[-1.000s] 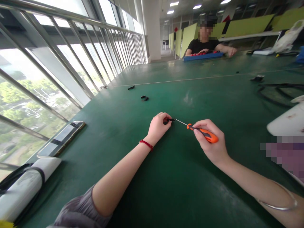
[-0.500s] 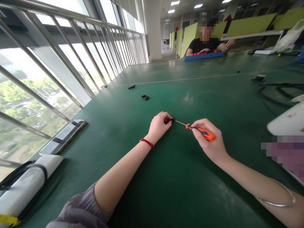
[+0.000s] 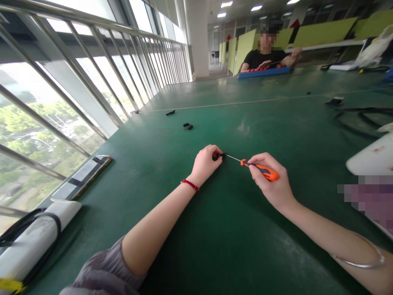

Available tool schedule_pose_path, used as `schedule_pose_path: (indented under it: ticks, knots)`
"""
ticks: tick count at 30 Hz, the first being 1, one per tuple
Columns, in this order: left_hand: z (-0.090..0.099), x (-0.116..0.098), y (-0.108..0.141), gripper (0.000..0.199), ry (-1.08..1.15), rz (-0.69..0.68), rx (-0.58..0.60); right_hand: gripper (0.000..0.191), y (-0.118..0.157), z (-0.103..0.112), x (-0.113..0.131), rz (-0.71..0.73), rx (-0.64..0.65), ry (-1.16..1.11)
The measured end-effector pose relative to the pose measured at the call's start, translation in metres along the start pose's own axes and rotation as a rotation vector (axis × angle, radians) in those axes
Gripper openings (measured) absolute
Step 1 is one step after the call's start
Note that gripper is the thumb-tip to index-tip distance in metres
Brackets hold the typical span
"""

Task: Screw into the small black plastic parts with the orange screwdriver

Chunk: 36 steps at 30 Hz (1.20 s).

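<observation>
**Screwdriver tip on a small black part**

We see the left hand [image 3: 204,164] resting on the green table [image 3: 233,229], its fingertips pinched tight around a small black part [image 3: 217,155] that sits on the table surface just in front of the knuckles. A red string [image 3: 189,185] circles that wrist. The right hand [image 3: 272,184] is closed around the orange handle of a screwdriver [image 3: 259,170], thumb and fingers wrapped on it, and the thin metal shaft runs left so that its tip meets the black part. Farther up the table, well apart from the hands, lie a few loose black pieces [image 3: 187,125]. At the far end another person [image 3: 266,55] sits behind a blue tray [image 3: 264,72]. Black cables [image 3: 353,116] curl at the right, and a white roll [image 3: 33,241] lies at the near left edge
</observation>
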<state>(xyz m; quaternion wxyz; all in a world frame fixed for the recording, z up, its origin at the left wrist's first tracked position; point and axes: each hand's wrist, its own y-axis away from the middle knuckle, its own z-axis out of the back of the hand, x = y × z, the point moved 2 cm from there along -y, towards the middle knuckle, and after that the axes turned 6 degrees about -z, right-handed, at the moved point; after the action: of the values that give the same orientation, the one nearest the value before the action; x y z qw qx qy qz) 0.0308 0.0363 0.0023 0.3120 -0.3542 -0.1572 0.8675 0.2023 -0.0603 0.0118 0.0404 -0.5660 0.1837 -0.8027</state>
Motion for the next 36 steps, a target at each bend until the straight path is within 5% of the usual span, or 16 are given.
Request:
schedule_pose_path:
  ticks: [6,13,24,28,36]
  knots:
    - [0.0,0.002,0.0,0.008,-0.002,-0.003,0.0,0.009,0.0,0.0,0.002,-0.007,0.023,0.001]
    - [0.002,-0.001,-0.001,0.009,-0.027,-0.017,0.031,0.023,0.0,0.003,0.001,0.062,-0.112,-0.033]
    - [0.015,-0.003,0.002,0.01,-0.099,-0.216,0.183,0.007,0.001,0.003,0.006,0.138,-0.156,0.006]
    - [0.014,-0.005,0.002,0.009,-0.12,-0.226,0.18,0.021,0.0,0.004,0.004,0.173,-0.223,-0.028]
    - [0.016,-0.005,0.0,0.008,-0.103,-0.232,0.19,0.007,0.003,0.001,0.012,0.126,-0.125,0.053]
